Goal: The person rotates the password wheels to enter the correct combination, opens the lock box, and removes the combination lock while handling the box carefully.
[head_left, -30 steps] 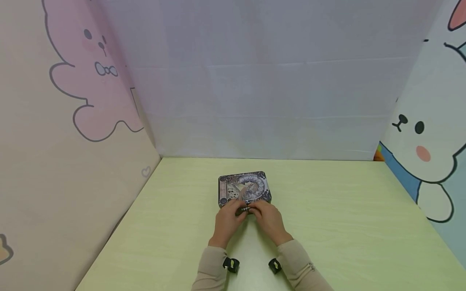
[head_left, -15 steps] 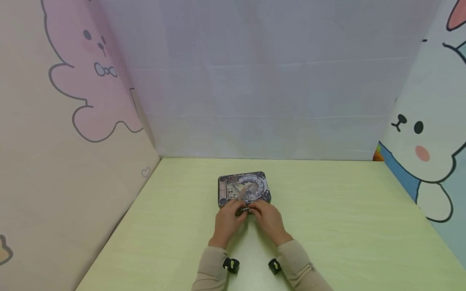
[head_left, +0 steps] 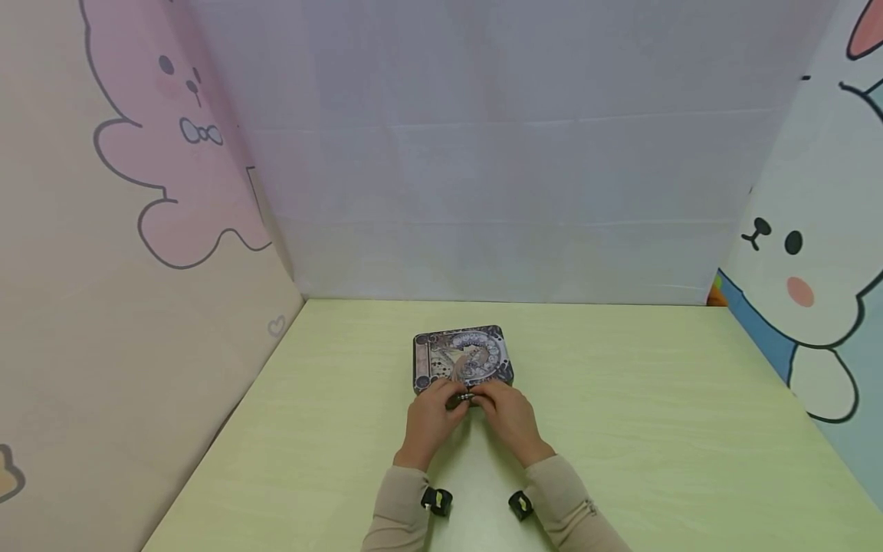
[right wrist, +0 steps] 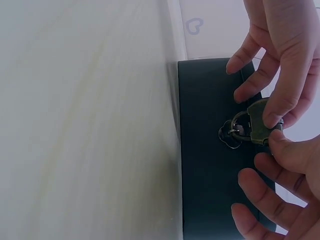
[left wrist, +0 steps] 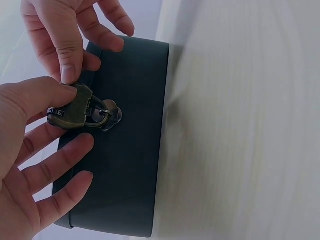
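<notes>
A bronze combination padlock (left wrist: 72, 110) hangs by its shackle from a metal clasp (left wrist: 115, 115) on the front wall of a dark tin box (head_left: 476, 356). The lid carries an ornate printed picture. My left hand (head_left: 429, 422) pinches the padlock's body, its thumb lying on the face and the lower fingers spread. From the other side, my right hand (head_left: 512, 422) pinches the padlock's end near the number dials (left wrist: 56, 111). Its thumb and index finger meet there; the other fingers stay apart from the box. The digits are too small to read.
The tin box rests on a pale yellow-green table (head_left: 655, 429). A white sheet (head_left: 497, 192) closes off the back. Cartoon-printed panels stand at left (head_left: 193, 207) and right (head_left: 800, 268). Black straps with small devices (head_left: 520, 504) sit at both wrists.
</notes>
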The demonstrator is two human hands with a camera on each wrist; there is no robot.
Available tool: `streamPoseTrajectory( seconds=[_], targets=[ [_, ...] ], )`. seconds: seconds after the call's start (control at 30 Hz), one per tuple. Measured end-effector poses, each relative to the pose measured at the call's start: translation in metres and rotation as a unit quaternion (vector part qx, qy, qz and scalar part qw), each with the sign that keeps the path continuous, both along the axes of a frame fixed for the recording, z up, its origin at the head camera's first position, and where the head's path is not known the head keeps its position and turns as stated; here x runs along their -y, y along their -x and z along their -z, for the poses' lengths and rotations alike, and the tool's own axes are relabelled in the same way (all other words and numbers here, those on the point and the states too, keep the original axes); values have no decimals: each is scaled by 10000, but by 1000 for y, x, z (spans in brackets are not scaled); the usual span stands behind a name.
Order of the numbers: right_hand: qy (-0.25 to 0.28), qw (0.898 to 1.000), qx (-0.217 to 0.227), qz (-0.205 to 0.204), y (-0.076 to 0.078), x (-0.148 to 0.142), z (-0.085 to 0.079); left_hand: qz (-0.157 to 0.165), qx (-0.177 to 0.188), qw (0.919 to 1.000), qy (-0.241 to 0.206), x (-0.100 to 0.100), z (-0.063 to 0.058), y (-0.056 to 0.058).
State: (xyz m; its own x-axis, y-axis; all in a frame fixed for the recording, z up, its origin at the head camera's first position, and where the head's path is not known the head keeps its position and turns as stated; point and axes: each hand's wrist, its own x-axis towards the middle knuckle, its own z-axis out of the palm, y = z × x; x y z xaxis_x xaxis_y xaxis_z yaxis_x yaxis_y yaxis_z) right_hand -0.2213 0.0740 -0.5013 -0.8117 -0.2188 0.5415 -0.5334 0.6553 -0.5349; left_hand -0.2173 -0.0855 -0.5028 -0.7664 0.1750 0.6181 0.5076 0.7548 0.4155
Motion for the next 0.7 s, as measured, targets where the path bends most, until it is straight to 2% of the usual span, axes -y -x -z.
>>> streamPoseTrajectory(
  seconds=[0.23, 0.47, 0.7],
  targets=[
    [-20, 10000, -38, -2, 1, 0, 2, 39, 19, 10000, 80, 0, -1, 0],
    [-12, 10000, -48, -9, 1, -1, 3, 71, 264, 9995, 167, 1, -3, -1],
    [8, 10000, -60, -19, 1, 0, 2, 125, 115, 9995, 254, 3, -3, 1]
  ],
)
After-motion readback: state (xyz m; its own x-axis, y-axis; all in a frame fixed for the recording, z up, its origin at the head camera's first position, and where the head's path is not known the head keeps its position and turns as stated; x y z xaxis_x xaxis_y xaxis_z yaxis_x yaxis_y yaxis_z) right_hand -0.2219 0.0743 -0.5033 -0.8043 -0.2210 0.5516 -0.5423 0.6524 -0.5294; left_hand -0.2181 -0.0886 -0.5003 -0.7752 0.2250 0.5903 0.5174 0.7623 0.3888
